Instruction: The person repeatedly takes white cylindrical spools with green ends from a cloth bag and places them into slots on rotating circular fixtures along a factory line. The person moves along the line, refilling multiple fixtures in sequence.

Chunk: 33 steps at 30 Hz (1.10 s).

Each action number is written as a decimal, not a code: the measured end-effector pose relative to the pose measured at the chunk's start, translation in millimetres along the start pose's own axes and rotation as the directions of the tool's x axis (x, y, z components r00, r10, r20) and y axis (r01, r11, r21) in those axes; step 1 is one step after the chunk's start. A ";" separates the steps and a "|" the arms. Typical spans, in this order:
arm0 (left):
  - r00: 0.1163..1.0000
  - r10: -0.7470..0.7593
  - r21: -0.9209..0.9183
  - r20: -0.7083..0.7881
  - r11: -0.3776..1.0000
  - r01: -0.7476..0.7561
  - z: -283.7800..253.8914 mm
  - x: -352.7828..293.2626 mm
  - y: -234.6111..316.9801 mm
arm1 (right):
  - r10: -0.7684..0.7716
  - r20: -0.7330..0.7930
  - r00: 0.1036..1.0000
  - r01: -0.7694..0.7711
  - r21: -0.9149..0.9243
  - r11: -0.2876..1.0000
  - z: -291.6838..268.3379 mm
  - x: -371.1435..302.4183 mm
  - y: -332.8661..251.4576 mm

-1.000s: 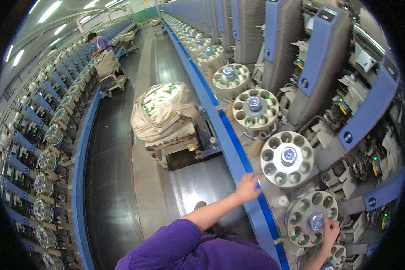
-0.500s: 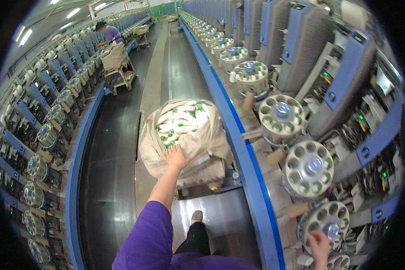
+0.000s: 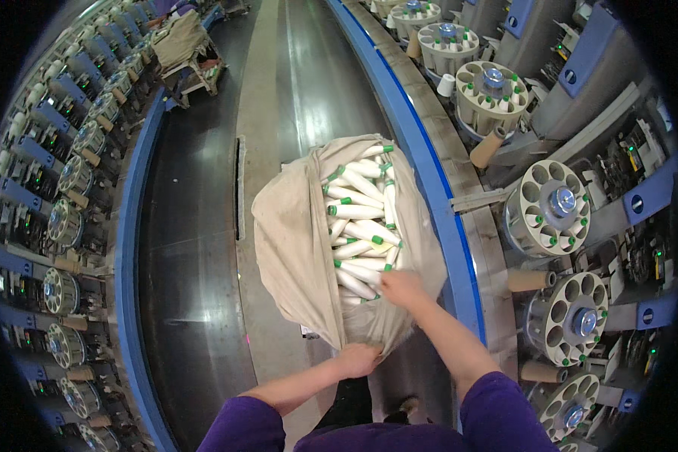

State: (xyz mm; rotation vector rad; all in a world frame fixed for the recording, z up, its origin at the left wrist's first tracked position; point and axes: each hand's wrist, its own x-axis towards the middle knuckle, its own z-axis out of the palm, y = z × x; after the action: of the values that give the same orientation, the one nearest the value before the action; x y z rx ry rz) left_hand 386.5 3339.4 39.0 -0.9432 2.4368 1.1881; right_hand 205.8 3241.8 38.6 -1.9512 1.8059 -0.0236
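A beige cloth (image 3: 294,233) lines a cart and forms a wide, loose-sided bag full of white yarn bobbins (image 3: 358,212) with green ends, lying in a heap. At the near side of this bag my left hand (image 3: 360,360) is closed on a fold of the cloth. My right hand (image 3: 403,288) is curled into a fist at the near right of the heap, where the cloth's edge meets the bobbins. One bobbin's end reaches up to its fingers. Whether that fist holds the bobbin or the cloth is hidden.
Winding machines with round bobbin magazines (image 3: 548,207) line the right side behind a blue rail (image 3: 429,143). Brown paper cones (image 3: 531,280) stick out between them. Another machine row runs on the left behind a second rail (image 3: 128,301). A cloth-covered cart (image 3: 181,41) stands far left.
My right hand has come from the magazine at the right over to the bag. My left hand has moved to the bag's near edge and closed on cloth. The view has tilted down.
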 end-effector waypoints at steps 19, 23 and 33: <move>0.693 -0.085 0.155 -0.716 0.948 0.276 -103.3 -34.7 -139.2 | -0.196 -0.073 0.978 0.205 0.150 0.967 85.1 -18.0 -68.1; 0.723 0.031 0.405 -0.690 0.844 0.351 -102.8 -16.0 -143.4 | -0.189 0.021 0.982 0.189 0.004 0.982 93.3 -23.3 -70.7; 0.435 -0.196 -0.209 -0.879 0.978 0.018 -139.7 -18.0 -108.8 | 0.081 0.085 0.993 -0.117 0.624 0.773 51.4 -57.5 -32.7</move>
State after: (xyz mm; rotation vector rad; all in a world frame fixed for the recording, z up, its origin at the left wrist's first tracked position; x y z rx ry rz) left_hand 477.2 3189.5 70.0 -2.2479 2.9335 0.9555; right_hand 245.8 3313.5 22.0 -1.3577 1.5830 -0.4781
